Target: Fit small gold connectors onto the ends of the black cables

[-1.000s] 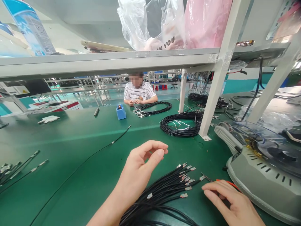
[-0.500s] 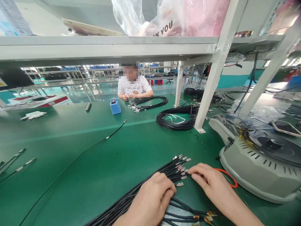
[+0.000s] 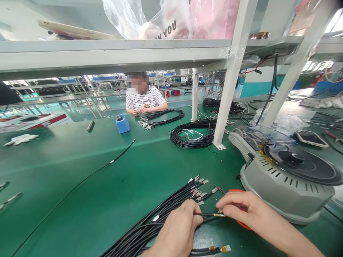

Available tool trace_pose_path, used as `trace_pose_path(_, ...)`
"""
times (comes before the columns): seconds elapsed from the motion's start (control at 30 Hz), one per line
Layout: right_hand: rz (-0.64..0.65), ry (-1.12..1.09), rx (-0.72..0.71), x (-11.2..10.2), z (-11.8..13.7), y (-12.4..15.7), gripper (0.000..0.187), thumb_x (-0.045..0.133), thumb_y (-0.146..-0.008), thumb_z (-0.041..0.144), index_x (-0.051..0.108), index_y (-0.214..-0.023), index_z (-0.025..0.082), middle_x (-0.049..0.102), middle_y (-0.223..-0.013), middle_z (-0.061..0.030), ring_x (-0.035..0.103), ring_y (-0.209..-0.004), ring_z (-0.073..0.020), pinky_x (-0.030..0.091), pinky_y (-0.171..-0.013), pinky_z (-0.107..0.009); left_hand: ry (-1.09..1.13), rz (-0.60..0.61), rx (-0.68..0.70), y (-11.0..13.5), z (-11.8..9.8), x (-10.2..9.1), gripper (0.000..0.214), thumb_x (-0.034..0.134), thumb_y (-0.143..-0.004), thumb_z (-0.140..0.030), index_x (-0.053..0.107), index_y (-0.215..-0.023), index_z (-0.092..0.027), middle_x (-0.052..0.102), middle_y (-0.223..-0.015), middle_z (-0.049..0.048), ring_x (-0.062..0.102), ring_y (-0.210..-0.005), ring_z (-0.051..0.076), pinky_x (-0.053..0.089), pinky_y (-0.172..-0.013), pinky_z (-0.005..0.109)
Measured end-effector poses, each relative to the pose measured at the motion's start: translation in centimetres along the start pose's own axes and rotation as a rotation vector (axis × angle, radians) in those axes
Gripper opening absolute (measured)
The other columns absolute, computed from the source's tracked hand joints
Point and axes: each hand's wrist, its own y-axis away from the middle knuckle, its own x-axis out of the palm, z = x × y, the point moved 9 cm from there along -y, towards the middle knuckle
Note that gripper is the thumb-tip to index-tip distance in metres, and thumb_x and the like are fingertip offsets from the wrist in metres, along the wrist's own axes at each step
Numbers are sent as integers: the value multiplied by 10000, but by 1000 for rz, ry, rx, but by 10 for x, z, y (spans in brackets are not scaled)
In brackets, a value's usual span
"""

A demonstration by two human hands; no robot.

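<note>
My left hand [image 3: 179, 226] is closed around a black cable [image 3: 207, 214] above the bundle. At that cable's tip, which shows a yellowish wrap, the thumb and fingers of my right hand [image 3: 238, 208] pinch together. Under both hands the bundle of black cables [image 3: 150, 217] runs diagonally, its pale metal-tipped ends fanned out beyond my left hand. More cable ends with amber tape [image 3: 221, 248] lie at the near edge. A tool with an orange-red handle [image 3: 245, 224] and a thin metal tip sits beneath my right hand, partly hidden.
A grey tape dispenser [image 3: 286, 192] stands at the right. Coiled black cable [image 3: 191, 137] lies by the white shelf post [image 3: 227, 82]. A single cable [image 3: 80, 182] stretches across the left. Opposite, a person [image 3: 146, 98] sits near a blue holder [image 3: 122, 124]. A shelf [image 3: 115, 53] hangs overhead.
My right hand has moved from the bundle's ends to the tip of one cable and pinches it. That cable now extends out of my left hand. The view has shifted slightly rightward.
</note>
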Motion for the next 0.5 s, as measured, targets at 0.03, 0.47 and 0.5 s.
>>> trace_pose_path(0.03,2,-61,19,-1,-3,1,194,622,-835,364,763,-838,230,671,-735,-7,580,-695,-166,427,-614,-251,95,-6,-24,0,3,-2,152,440,-935,-107,495,-828,-199,547,-768,-17,494,-687,167,327,-618,262)
trace_pose_path(0.47,-79,-250,83,2,-11,0,238,630,-815,379,715,-861,161,640,-698,-24,597,-669,-162,465,-642,-274,592,98,-61,-6,21,11,404,549,-927,-547,541,-873,-147,513,-703,-3,324,-511,115,218,-459,235)
trace_pose_path(0.5,-71,-218,72,3,-12,0,247,626,-818,390,716,-867,165,634,-705,-24,589,-665,-163,462,-639,-279,585,105,-62,-6,20,11,424,550,-919,-568,541,-871,-147,514,-701,0,327,-508,116,221,-455,234)
